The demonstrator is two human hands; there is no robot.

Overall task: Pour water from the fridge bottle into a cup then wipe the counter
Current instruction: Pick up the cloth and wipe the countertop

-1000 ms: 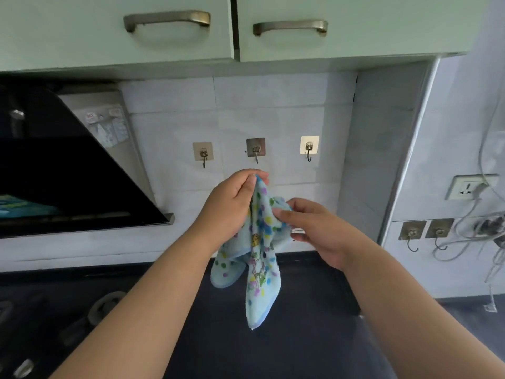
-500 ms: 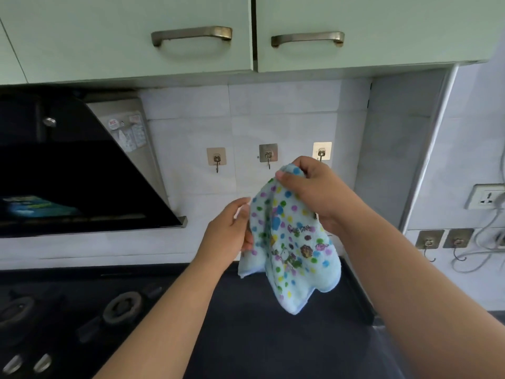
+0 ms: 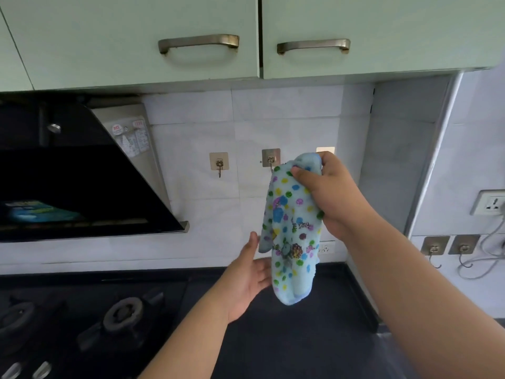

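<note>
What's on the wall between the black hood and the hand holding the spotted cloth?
In the head view, two stick-on hooks on white tile; the cloth hangs from the right hand.

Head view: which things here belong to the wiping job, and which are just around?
Job:
cloth, gripped at its top by the right hand
left hand, open beside the cloth
counter

Just around:
wall hooks
stove burner
range hood
cabinets
socket
</note>
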